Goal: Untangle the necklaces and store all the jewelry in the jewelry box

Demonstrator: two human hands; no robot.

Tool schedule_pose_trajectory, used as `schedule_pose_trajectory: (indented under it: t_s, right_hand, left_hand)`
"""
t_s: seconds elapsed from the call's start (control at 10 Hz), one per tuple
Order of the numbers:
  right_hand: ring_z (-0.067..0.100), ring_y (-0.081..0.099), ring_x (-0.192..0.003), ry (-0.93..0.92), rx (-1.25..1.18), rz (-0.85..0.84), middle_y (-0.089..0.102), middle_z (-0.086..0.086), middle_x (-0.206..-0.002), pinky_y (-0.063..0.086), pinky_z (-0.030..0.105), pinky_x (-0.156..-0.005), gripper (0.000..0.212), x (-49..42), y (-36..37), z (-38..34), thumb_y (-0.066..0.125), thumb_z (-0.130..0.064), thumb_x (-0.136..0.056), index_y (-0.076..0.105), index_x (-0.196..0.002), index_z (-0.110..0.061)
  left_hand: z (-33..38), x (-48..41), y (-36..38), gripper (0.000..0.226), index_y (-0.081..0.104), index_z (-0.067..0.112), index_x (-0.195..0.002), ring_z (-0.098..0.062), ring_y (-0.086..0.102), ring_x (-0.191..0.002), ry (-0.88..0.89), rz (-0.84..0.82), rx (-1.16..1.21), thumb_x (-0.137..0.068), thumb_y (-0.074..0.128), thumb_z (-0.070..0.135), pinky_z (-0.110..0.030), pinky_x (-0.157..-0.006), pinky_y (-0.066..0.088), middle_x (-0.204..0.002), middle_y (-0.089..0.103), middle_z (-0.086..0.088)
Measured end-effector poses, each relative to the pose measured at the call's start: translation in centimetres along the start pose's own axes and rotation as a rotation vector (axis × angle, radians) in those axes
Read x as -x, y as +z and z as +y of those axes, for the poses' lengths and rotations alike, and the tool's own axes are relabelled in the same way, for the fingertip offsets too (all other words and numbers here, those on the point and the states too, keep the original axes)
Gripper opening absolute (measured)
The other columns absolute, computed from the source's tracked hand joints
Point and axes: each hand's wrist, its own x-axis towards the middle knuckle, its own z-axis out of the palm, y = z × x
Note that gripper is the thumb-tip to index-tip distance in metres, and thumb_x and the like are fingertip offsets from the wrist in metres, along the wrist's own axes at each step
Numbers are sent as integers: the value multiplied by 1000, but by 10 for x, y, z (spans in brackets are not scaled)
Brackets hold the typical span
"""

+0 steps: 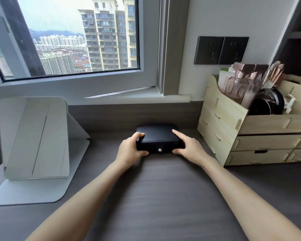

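A black jewelry box [159,135] with a silver snap button on its front sits closed at the back middle of the dark wood-grain desk [155,197]. My left hand [130,148] grips its left end, fingers curled over the top corner and thumb at the front. My right hand [186,145] holds the right end, index finger laid along the lid's edge and thumb pressed on the front face. No necklaces or other jewelry are visible.
A folding mirror [33,138] on a grey stand is at the left. A pale wooden organizer [250,129] with drawers, brushes and cosmetic jars stands at the right. A window and sill run behind the desk, with wall sockets [221,50] above the organizer.
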Motion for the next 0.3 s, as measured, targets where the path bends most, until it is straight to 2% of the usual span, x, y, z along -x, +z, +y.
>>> schedule_pose_trajectory:
  t_s: [0.1,0.2,0.3]
  right_hand:
    - [29,25,-141,24,-16,4,39,-2,-148,24,39,-114,81,1,0,0,72,-25,-79,26,-143,-44]
    - [36,22,-140,42,48,-25,41,4,-146,24,39,-113,84,7,-2,-6,68,-28,-82,15,-144,-47]
    - [38,42,-126,71,217,-16,62,8,-114,27,39,-108,92,17,-13,-19,63,-27,-86,-4,-147,-39]
  left_hand:
    - [-1,1,2,66,53,18,-123,-24,58,-99,-17,-14,8,-65,83,17,-20,-75,37,-111,64,-3]
    - [3,2,0,72,44,21,-131,-26,56,-105,-19,-63,-52,-69,80,21,-21,-77,35,-117,60,-6]
    - [8,5,-12,91,25,28,-143,-29,50,-118,-85,-91,-100,-69,78,31,-28,-91,37,-134,49,-7]
